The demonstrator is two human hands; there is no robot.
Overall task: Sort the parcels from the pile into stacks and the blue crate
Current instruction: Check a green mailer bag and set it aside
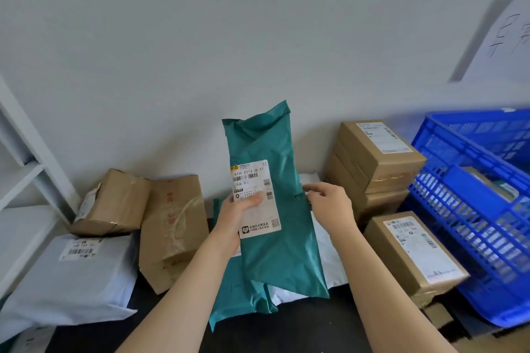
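My left hand (239, 210) grips the teal parcel (282, 252) at its label (252, 178), long axis upright. My right hand (329, 203) touches its right edge, grip unclear. The blue crate (470, 209) lies rightward, nearest that hand.

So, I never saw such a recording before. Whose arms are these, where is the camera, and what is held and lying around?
No machine here: a person wears one camera on the head, so you look down at their own arms. The left hand grips a green mailing bag, thumb on its white label. The right hand is at the bag's edge; whether it pinches it is unclear. Around lie brown boxes, a white bag, and at right a stack of boxes beside the blue crate.
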